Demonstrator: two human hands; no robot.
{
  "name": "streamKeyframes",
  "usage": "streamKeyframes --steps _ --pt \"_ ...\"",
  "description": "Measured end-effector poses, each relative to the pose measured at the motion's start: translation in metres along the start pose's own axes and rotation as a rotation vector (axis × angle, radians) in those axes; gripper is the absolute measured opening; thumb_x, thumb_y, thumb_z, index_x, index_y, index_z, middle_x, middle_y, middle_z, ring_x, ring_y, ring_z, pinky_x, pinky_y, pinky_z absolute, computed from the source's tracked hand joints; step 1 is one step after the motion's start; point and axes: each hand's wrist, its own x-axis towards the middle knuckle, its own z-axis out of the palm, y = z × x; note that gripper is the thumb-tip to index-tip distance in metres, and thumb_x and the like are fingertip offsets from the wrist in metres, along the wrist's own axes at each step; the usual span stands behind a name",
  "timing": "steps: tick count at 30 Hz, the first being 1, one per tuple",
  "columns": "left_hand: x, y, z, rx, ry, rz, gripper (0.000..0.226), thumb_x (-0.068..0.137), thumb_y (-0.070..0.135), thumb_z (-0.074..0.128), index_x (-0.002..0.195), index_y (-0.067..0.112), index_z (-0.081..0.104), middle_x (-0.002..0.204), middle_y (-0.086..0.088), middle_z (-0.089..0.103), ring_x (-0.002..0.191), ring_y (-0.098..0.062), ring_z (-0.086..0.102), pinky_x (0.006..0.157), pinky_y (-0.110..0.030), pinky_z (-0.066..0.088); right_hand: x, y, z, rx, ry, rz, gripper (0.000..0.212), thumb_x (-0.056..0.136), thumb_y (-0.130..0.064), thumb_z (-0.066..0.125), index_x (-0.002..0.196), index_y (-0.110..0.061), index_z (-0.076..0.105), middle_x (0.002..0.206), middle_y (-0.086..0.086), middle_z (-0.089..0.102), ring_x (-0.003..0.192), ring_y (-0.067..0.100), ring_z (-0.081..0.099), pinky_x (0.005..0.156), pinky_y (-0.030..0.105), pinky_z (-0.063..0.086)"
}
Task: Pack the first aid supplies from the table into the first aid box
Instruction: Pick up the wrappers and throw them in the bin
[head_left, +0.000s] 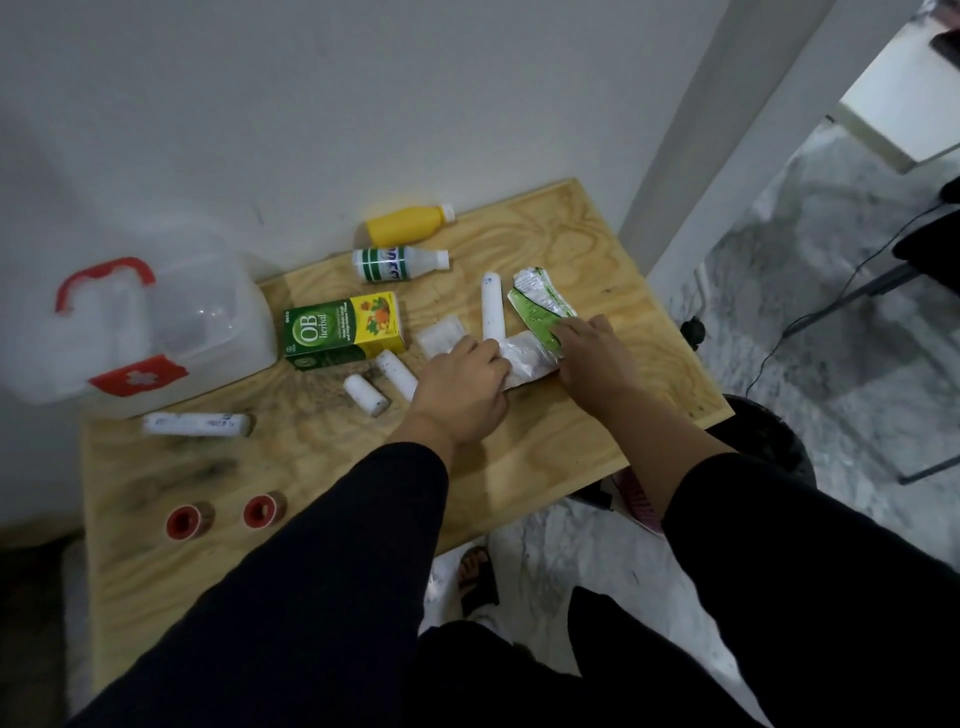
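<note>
The clear first aid box (218, 332) with a red handle and red cross latch stands at the table's far left, lid down. My left hand (462, 384) presses on a white gauze packet (524, 361) in the middle of the table. My right hand (592, 364) grips the near end of a green and silver sachet (540, 304) that overlaps that packet. A green and yellow medicine carton (343, 330), a yellow bottle (408, 224), a white and green bottle (397, 262), several white bandage rolls (197, 423) and two red tape spools (265, 510) lie around.
The wooden table (597, 249) is pushed against a white wall. A second flat white packet (441, 335) lies beside my left hand. Right of the table are a marble floor, a cable and a dark stool (769, 436); my sandalled foot (478, 577) shows below the edge.
</note>
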Motion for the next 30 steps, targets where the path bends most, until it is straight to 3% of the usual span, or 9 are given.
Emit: streamKeyframes --steps 5,8,11,16,19,22,24,27,30 --pt "0.002 0.002 -0.001 -0.051 0.057 -0.04 0.027 0.094 0.025 0.044 0.112 0.014 0.062 0.108 -0.005 0.058 0.101 -0.027 0.052 0.068 -0.042 0.048 -0.004 0.007 -0.005 0.032 0.088 0.075 0.024 0.085 0.002 0.051 0.104 -0.008 0.062 0.103 0.013 0.064 0.103 0.033 0.052 0.067 0.035 0.047" --pt "0.011 0.005 -0.015 -0.059 0.122 -0.052 0.022 0.092 0.02 0.049 0.107 0.014 0.063 0.101 -0.006 0.061 0.089 -0.03 0.058 0.062 -0.039 0.045 -0.006 0.015 -0.02 0.091 0.178 0.161 0.022 0.09 -0.006 0.049 0.104 -0.009 0.066 0.094 0.02 0.062 0.085 0.039 0.06 0.067 0.038 0.048" --pt "0.03 0.015 -0.038 -0.164 0.248 -0.038 0.019 0.094 0.019 0.05 0.102 0.01 0.065 0.098 -0.008 0.064 0.085 -0.031 0.06 0.061 -0.037 0.045 -0.005 0.028 -0.043 0.176 0.293 0.219 0.023 0.093 -0.015 0.046 0.096 -0.004 0.066 0.083 0.022 0.065 0.078 0.04 0.061 0.058 0.036 0.039" --pt "0.075 0.068 -0.069 -0.408 0.393 -0.079 0.017 0.091 0.025 0.054 0.097 0.017 0.067 0.097 -0.004 0.067 0.089 -0.024 0.06 0.065 -0.028 0.036 -0.017 0.066 -0.096 0.372 0.511 0.425 0.023 0.092 -0.019 0.05 0.105 -0.009 0.066 0.099 0.018 0.071 0.091 0.036 0.064 0.073 0.038 0.051" --pt "0.102 0.119 -0.074 -0.485 0.385 -0.033 0.015 0.09 0.024 0.055 0.093 0.016 0.067 0.094 -0.003 0.067 0.085 -0.022 0.059 0.063 -0.027 0.034 -0.038 0.106 -0.121 0.373 0.561 0.511 0.022 0.091 -0.021 0.052 0.106 -0.011 0.066 0.099 0.016 0.071 0.091 0.034 0.065 0.074 0.039 0.053" --pt "0.124 0.179 -0.071 -0.593 0.348 0.017 0.012 0.089 0.019 0.056 0.09 0.015 0.068 0.092 -0.003 0.068 0.082 -0.021 0.06 0.064 -0.031 0.042 -0.065 0.151 -0.135 0.357 0.567 0.629 0.021 0.091 -0.019 0.052 0.105 -0.012 0.066 0.098 0.013 0.07 0.089 0.031 0.064 0.065 0.03 0.043" --pt "0.134 0.219 -0.064 -0.649 0.29 0.027 0.011 0.088 0.017 0.056 0.087 0.015 0.067 0.088 -0.002 0.067 0.079 -0.02 0.06 0.064 -0.032 0.046 -0.084 0.181 -0.137 0.347 0.535 0.697 0.021 0.091 -0.016 0.052 0.104 -0.011 0.067 0.099 0.014 0.07 0.088 0.03 0.064 0.065 0.029 0.04" --pt "0.146 0.275 -0.043 -0.654 0.186 0.041 0.012 0.088 0.014 0.053 0.08 0.013 0.062 0.083 -0.008 0.064 0.077 -0.026 0.059 0.06 -0.031 0.038 -0.111 0.224 -0.13 0.307 0.447 0.758 0.021 0.087 -0.012 0.053 0.1 -0.009 0.069 0.096 0.015 0.071 0.084 0.03 0.063 0.064 0.028 0.042" --pt "0.154 0.321 -0.013 -0.656 0.112 0.034 0.014 0.088 0.014 0.052 0.082 0.008 0.063 0.087 -0.013 0.065 0.08 -0.03 0.058 0.061 -0.031 0.036 -0.134 0.262 -0.111 0.288 0.379 0.791 0.019 0.085 -0.01 0.055 0.096 -0.006 0.069 0.095 0.019 0.071 0.089 0.036 0.063 0.068 0.035 0.048"
